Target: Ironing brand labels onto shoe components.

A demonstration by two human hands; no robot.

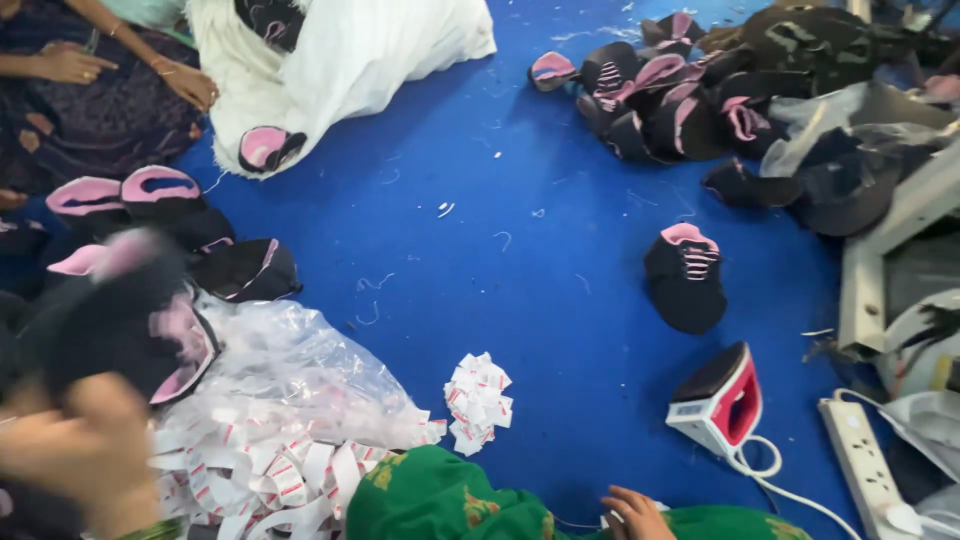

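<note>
My left hand (80,455) is blurred at the lower left and grips a black shoe upper with pink lining (115,325), raised above the floor. My right hand (635,512) rests low at the bottom edge beside my green garment (440,500), fingers apart and holding nothing that I can see. A small stack of white and red labels (478,400) lies on the blue floor (500,200) between the two hands. A clear plastic bag with strips of the same labels (280,420) sits just right of my left hand.
More black and pink uppers lie at the left (120,195), alone at the right (685,275) and piled at the top right (660,90). A red and white iron (720,400) and power strip (860,460) lie lower right. Another person's hands (185,85) and a white sack (340,50) are at the top left.
</note>
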